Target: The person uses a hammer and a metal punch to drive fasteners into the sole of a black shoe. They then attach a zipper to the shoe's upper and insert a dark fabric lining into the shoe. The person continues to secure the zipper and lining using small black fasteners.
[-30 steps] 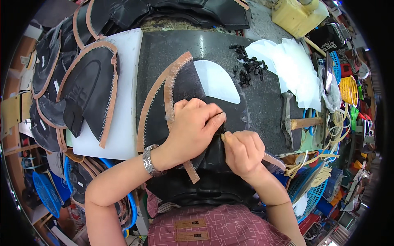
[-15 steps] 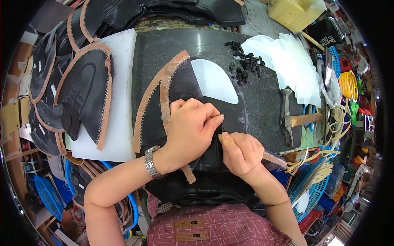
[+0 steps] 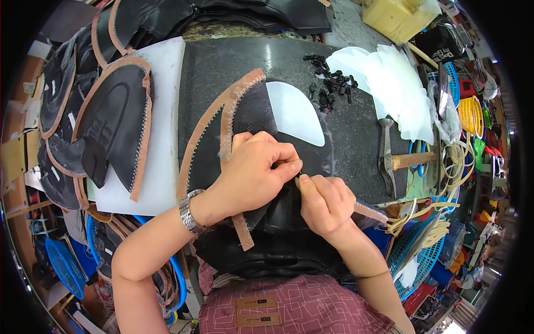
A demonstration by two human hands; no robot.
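My left hand (image 3: 257,171), with a metal watch at its wrist, is closed in a pinch above a black leather panel (image 3: 250,111). My right hand (image 3: 327,204) pinches close beside it, the two sets of fingertips almost meeting. Between them shows a bit of a small black piece (image 3: 301,173), mostly covered by the fingers. The panel has a tan strip (image 3: 228,117) with zigzag stitching along its curved edge, and a translucent white half-round sheet (image 3: 296,114) lies on it. More black leather hangs over the table's near edge toward my lap.
Several small black pieces (image 3: 334,83) lie beyond my hands, beside a stack of white sheets (image 3: 397,92). A hammer (image 3: 409,160) rests at the right. On the left, another tan-edged black panel (image 3: 114,119) lies on a white board (image 3: 167,111). A blue basket (image 3: 425,256) stands lower right.
The panel and its white sheet have shifted slightly to the right. My left wrist has moved a little left and the fingertips of both hands are closer together.
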